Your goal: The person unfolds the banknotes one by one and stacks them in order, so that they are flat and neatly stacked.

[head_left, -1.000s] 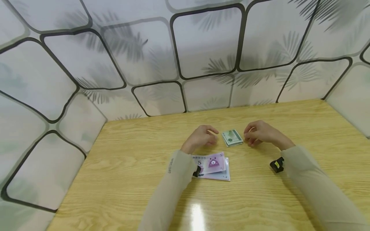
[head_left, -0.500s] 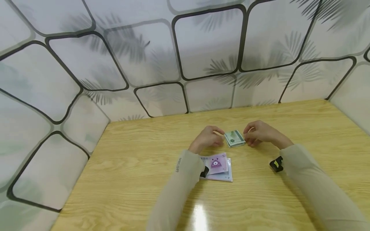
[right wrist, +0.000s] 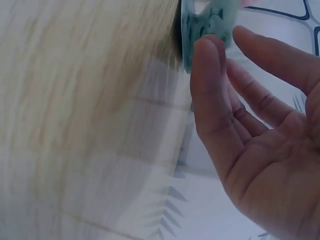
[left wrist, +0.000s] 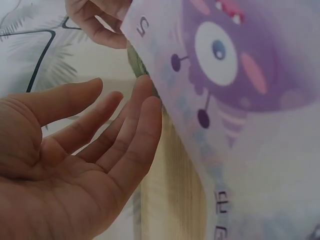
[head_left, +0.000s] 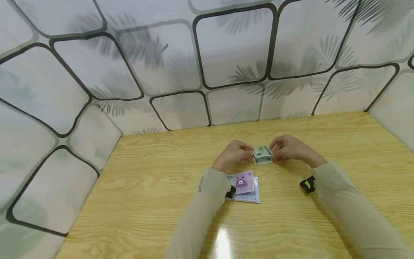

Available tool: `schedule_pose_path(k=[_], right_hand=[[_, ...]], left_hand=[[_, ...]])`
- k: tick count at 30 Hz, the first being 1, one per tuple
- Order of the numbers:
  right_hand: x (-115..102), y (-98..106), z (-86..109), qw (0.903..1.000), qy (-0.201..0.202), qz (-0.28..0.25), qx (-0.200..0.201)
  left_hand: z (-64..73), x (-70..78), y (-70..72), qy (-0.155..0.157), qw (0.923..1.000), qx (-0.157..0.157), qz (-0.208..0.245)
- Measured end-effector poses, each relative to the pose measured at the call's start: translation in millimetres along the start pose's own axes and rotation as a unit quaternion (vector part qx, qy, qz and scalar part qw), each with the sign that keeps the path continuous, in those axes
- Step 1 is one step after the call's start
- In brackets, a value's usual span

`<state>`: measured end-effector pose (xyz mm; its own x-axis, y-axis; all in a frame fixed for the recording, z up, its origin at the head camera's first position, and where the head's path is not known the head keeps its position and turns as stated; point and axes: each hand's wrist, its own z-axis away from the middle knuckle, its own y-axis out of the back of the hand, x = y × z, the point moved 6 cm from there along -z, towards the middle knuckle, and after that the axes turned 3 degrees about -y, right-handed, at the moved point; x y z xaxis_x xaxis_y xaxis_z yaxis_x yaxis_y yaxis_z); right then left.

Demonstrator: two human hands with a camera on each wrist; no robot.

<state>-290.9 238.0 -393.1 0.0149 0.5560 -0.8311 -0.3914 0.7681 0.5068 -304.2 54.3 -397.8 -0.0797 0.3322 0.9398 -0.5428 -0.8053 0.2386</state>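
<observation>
A folded green banknote (head_left: 262, 151) sits between my two hands, its upper fold raised off the lower part. My left hand (head_left: 235, 155) is at its left side, fingertips right at the edge. In the left wrist view that hand (left wrist: 100, 150) has loosely extended fingers, with the green note (left wrist: 136, 61) just beyond their tips. On the right side, my right hand (head_left: 288, 148) holds the note's edge; in the right wrist view its thumb and finger close around the greenish paper (right wrist: 215, 20). A purple 5 banknote (head_left: 242, 182) lies nearer me, partly hidden by the left wrist.
Under the purple note is a bluish-white note (head_left: 253, 197), its edge sticking out. Everything lies on a wood-grain table (head_left: 145, 180). A patterned wall covering (head_left: 233, 54) rises behind the table and along its left. A black wrist device (head_left: 307, 184) hangs below the right sleeve.
The left hand has moved right to the green banknote's edge. The note's upper fold has lifted, showing more of the lower part. The right hand has shifted slightly left.
</observation>
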Motion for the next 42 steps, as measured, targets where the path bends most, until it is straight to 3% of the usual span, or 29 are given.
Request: schedule_pose_path(k=[10,17,22,26,30,34,42], right_hand=[[-9.6,4.5,1.3,0.9926,0.032,0.063,0.099],[-15.5,16.7,9.4,0.9809,0.047,-0.013,0.189],[-16.1,19.2,11.1,0.9791,0.043,-0.074,0.185],[-16.5,20.7,11.9,0.9736,0.044,-0.135,0.179],[-17.1,22.9,12.7,0.9664,0.051,-0.18,0.176],[-15.2,24.2,12.9,0.9653,0.055,-0.191,0.17],[-12.0,23.6,15.5,0.9672,0.053,-0.192,0.157]], left_hand=[[3.7,3.3,0.7,-0.021,0.9995,0.011,0.02],[5.8,-0.3,7.5,-0.005,0.9987,0.05,-0.008],[8.6,-1.0,17.9,-0.004,0.9921,0.12,-0.034],[8.2,-1.6,26.6,-0.015,0.9861,0.165,-0.014],[5.3,-0.3,31.0,-0.04,0.9841,0.17,0.034],[5.4,2.3,34.8,-0.069,0.9803,0.173,0.067],[13.8,2.8,39.1,-0.086,0.985,0.141,0.05]])
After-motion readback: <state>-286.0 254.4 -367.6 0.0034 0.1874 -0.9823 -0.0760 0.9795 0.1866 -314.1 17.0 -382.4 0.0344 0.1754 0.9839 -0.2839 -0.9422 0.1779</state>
